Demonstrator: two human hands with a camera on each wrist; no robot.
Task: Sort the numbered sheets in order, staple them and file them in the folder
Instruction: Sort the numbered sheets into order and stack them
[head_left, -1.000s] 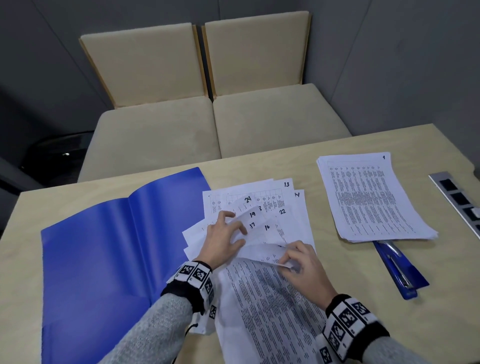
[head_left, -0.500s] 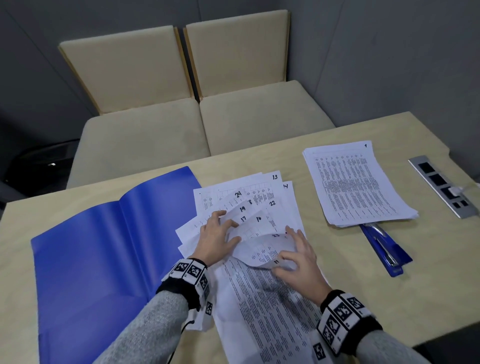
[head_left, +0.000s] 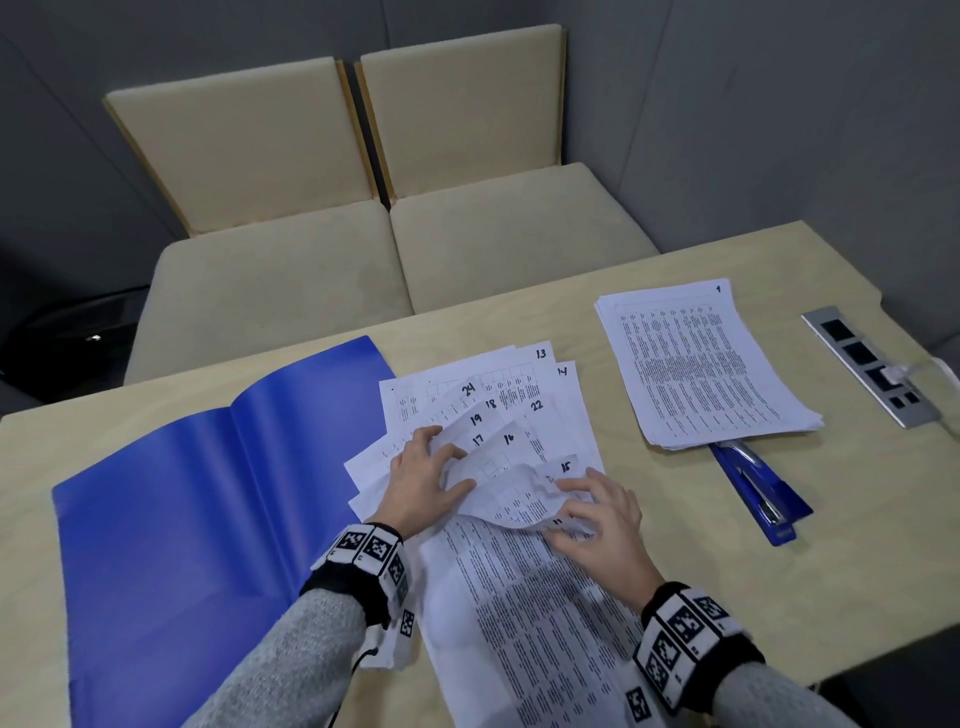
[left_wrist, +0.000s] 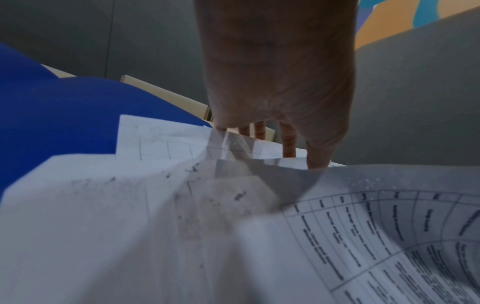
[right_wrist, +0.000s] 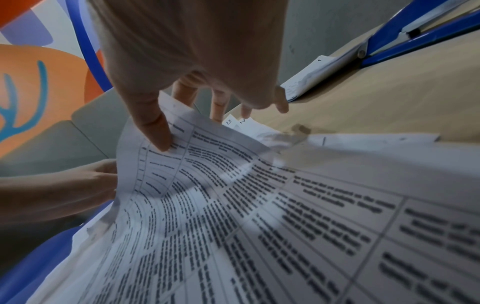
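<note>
Since earlier, right hand (head_left: 597, 519) curls the pinched top sheet (head_left: 519, 499) toward 12 o'clock, left hand (head_left: 421, 478) spread on fan (head_left: 493, 410); still sorting, next extract it.

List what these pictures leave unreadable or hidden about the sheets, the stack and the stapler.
- Fanned sheets: several numbers are covered in the head view by the left hand and overlapping pages.
- Curled sheet under the right hand: its number is creased and too small to read.
- Stack topped by sheet 1: lower pages' numbers are buried.
- Stapler: its far end lies under that stack.
- Printed text: blurred in both wrist views.
</note>
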